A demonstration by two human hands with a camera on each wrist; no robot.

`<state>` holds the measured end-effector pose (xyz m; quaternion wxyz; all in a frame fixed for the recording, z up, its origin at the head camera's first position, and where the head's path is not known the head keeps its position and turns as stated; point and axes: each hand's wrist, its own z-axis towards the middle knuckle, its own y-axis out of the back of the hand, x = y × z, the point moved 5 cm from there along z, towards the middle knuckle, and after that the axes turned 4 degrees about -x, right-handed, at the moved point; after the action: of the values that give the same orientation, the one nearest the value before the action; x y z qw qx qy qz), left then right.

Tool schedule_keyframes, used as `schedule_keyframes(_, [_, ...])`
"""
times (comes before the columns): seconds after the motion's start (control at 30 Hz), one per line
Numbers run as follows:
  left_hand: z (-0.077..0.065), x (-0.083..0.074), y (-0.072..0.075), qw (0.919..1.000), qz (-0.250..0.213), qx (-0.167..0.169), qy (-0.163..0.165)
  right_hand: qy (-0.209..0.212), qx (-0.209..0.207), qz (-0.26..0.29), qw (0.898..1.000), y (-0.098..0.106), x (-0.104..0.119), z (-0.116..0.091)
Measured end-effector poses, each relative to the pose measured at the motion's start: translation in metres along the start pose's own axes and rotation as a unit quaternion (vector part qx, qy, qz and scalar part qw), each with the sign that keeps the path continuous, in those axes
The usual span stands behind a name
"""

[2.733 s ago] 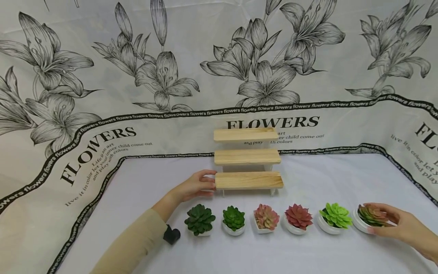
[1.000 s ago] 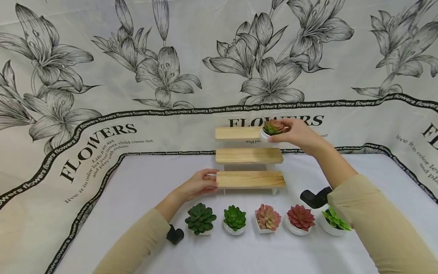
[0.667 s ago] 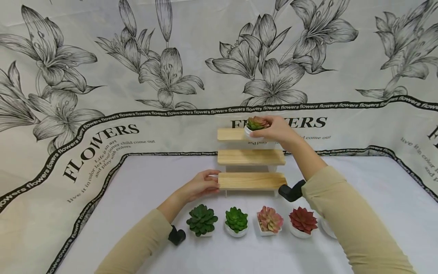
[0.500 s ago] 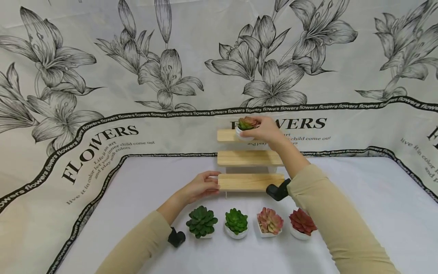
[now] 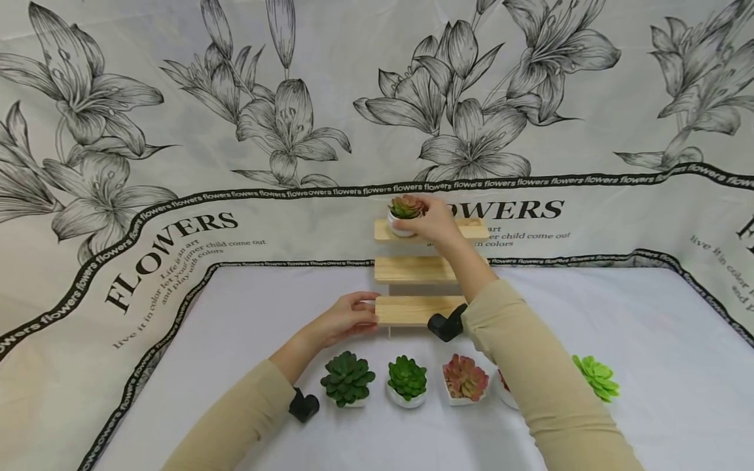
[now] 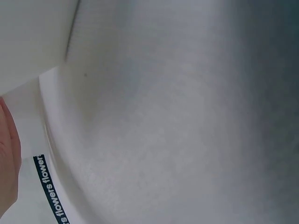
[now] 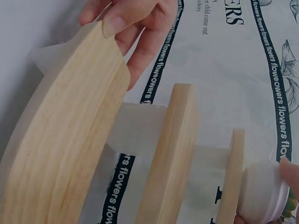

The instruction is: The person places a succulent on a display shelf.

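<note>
My right hand [image 5: 436, 221] grips a potted succulent [image 5: 406, 207] with green and reddish leaves, at the left end of the top step [image 5: 471, 229] of a three-tier wooden display stand [image 5: 418, 310]. The right wrist view shows its white pot [image 7: 261, 193] right at the top board, with part of the hand at the frame's edge. My left hand [image 5: 344, 319] holds the left end of the lowest step; in the right wrist view, its thumb [image 7: 114, 25] lies on the board's corner. Only a sliver of the left hand [image 6: 8, 158] shows in the left wrist view.
In front of the stand sit a dark green succulent [image 5: 347, 378], a green one [image 5: 406, 377], a pink one [image 5: 464, 377] and a lime one [image 5: 597, 377]. My right sleeve [image 5: 542, 366] mostly covers a red one. A flower-printed cloth [image 5: 306, 229] hangs behind.
My right hand has lifted the succulent from the right end of the row, carried it to the top step, and slid left along it. My left hand has stayed on the lowest step.
</note>
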<state>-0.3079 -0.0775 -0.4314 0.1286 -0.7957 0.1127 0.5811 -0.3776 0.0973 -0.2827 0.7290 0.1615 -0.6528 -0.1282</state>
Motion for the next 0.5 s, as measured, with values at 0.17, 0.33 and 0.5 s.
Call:
schedule_keyframes(0.17, [-0.001,-0.002,-0.001,1.0000,0.002,0.002,0.001,0.016,0.008,0.014,1.000,0.006,-0.001,-0.008])
schedule_keyframes(0.33, [-0.001,-0.003,0.000,0.9999,0.000,-0.012,0.004,0.002,0.023,0.028,0.999,0.016,-0.008,-0.020])
schedule_keyframes(0.5, [-0.001,-0.001,0.000,1.0000,-0.002,-0.003,0.001,-0.011,0.036,0.024,0.999,0.029,-0.012,-0.034])
